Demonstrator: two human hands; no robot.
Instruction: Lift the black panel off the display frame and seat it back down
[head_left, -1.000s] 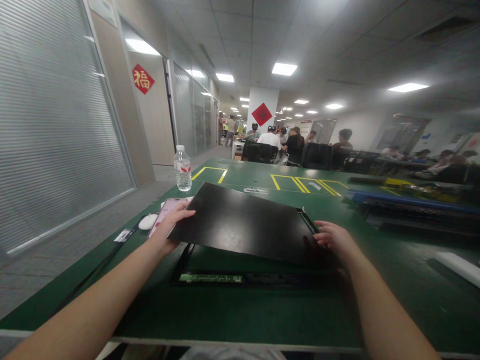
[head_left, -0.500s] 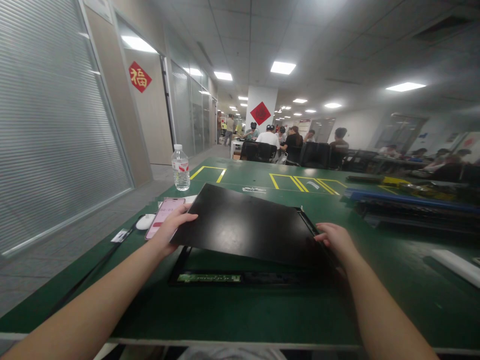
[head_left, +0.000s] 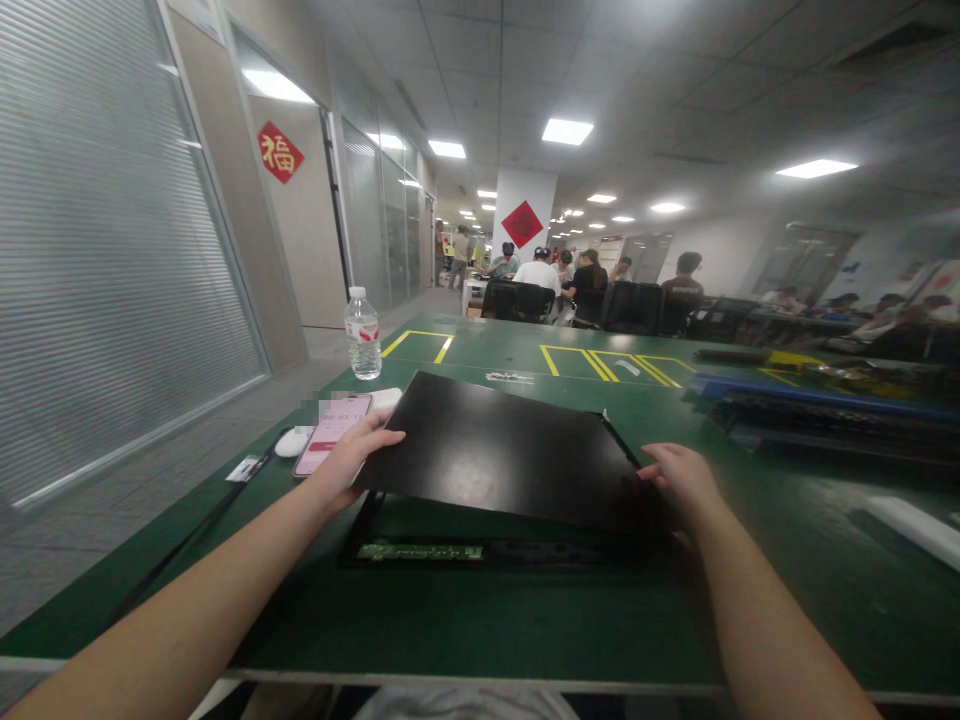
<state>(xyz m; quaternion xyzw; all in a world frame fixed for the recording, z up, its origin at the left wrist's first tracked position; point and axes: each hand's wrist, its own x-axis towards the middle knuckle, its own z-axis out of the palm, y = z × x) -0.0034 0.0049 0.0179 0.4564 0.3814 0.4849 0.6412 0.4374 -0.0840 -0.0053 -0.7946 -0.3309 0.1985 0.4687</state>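
A flat black panel [head_left: 495,450] is tilted, its left side raised above the table. My left hand [head_left: 352,462] grips that raised left edge, thumb on top and fingers underneath. Below the panel lies a thin black frame [head_left: 555,553], with a green circuit board strip [head_left: 420,552] along its near side. My right hand [head_left: 679,480] is closed at the right side of the frame, where the panel's right edge meets it. The tips of its lower fingers are hidden in the dark there. The panel covers much of the frame.
On the green table [head_left: 480,630], a water bottle [head_left: 363,335], a phone [head_left: 334,435] and a white mouse [head_left: 292,442] stand or lie to the left. Blue-edged dark parts [head_left: 817,400] and a white bar [head_left: 919,530] lie to the right. People sit farther back.
The panel has shifted slightly to the right, along with my left hand. My right hand has also moved a little right, its fingertips still at the right edge.
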